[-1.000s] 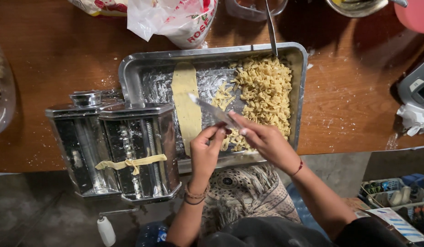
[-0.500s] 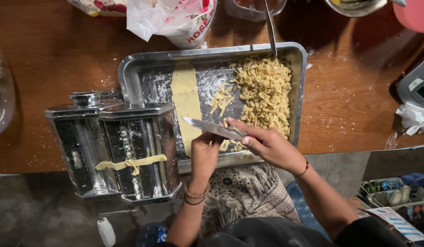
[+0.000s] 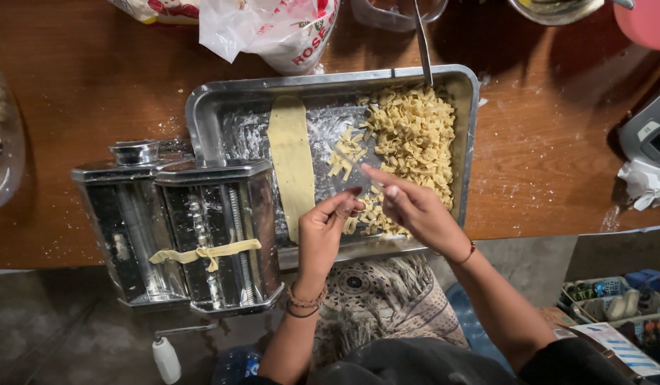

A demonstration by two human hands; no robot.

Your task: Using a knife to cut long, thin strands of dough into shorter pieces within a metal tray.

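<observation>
Knife gone — two hands (image 3: 373, 214), one dough strip (image 3: 293, 160)

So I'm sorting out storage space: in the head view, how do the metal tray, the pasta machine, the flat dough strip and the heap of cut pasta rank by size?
Largest to smallest, as they look:
1. Metal tray
2. Pasta machine, though it stands taller and nearer the camera, so the gap is unsure
3. Heap of cut pasta
4. Flat dough strip
</observation>
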